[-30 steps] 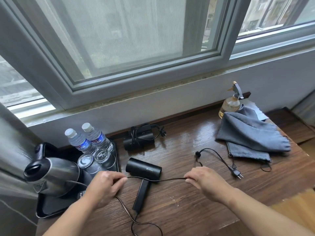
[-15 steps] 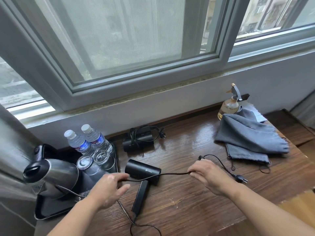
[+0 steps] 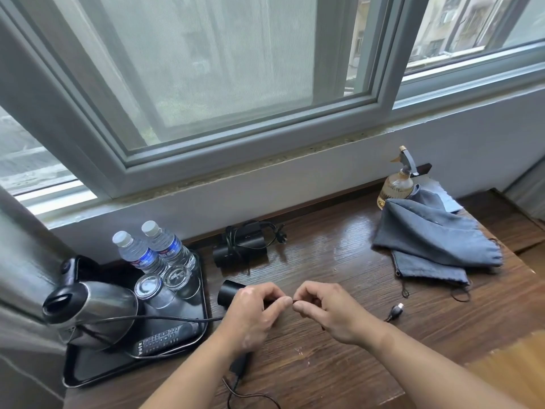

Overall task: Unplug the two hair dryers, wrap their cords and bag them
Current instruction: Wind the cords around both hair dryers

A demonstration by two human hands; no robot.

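A black hair dryer (image 3: pixel 228 290) lies on the wooden desk, mostly hidden under my left hand (image 3: pixel 253 314). My right hand (image 3: pixel 327 311) meets the left one fingertip to fingertip, and both pinch the dryer's black cord (image 3: pixel 165 318) above the dryer. The cord's plug (image 3: pixel 396 310) rests on the desk to the right of my right hand. A second black hair dryer (image 3: pixel 240 249), its cord wound around it, lies near the wall. Two grey drawstring bags (image 3: pixel 433 240) lie stacked at the right.
A black tray (image 3: pixel 88 370) at the left holds a steel kettle (image 3: pixel 88 308), two water bottles (image 3: pixel 153 252), two upturned glasses (image 3: pixel 163 283) and a remote (image 3: pixel 159 342). An amber spray bottle (image 3: pixel 396 187) stands by the wall behind the bags.
My hands were spread apart along the stretched cord; now they have come together over the dryer, gathering the cord. The plug has slid closer to my right hand.
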